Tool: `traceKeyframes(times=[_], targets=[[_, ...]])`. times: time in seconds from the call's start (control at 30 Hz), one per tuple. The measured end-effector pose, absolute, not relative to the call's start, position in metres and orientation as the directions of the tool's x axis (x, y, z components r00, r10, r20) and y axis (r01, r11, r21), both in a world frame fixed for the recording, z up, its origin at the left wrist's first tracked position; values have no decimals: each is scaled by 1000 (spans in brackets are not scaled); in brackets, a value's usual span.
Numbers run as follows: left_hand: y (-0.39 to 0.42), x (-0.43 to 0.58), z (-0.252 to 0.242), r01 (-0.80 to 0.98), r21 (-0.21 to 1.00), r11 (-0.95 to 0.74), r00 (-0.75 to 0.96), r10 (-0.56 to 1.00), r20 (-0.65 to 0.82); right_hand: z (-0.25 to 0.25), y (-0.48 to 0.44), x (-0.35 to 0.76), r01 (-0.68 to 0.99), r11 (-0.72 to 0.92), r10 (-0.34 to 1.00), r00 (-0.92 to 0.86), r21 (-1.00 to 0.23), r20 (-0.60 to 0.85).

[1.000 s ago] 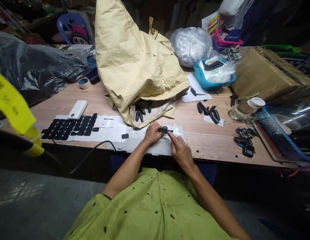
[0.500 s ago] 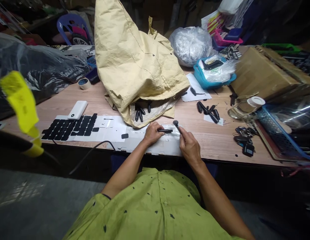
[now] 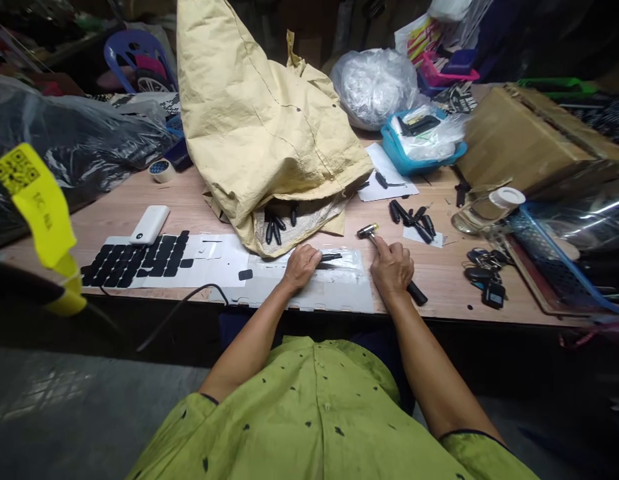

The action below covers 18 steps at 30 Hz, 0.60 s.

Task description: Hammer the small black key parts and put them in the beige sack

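Black piece [image 3: 332,257] stays pinched in my left hand [image 3: 302,267]; my right hand [image 3: 392,270] grips the hammer [image 3: 368,231], farther off. Tapping seems paused.

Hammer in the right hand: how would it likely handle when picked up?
The hammer probably feels head-heavy, since its head shows shiny metal. It is likely stiff: shaft and black handle end line up straight through the right hand. Laid down, it seems unlikely to roll far, with the head set crosswise.
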<state>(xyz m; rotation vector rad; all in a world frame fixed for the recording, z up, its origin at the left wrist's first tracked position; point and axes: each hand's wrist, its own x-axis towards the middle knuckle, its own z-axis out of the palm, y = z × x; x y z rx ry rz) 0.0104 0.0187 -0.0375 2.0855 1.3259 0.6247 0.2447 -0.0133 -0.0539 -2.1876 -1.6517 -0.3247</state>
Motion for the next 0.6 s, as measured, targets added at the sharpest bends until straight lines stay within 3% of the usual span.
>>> traceKeyframes(times=[0.23,0.4,0.53,0.6], targets=[[22,10,-33,612,721,-324,381,920,90,-50,-12,242,953,-263,881,301,-151,365],[-11,-1,-22,433,845,-314,406,905,129,-50,-10,240,954,-258,883,297,-153,364],[-77,-19,-26,273,936,-222,555,831,35,-54,-9,241,956,-243,877,288,-162,384],[-103,-27,-37,315,936,-156,607,792,-73,-57,-9,241,958,-239,873,283,-157,397]])
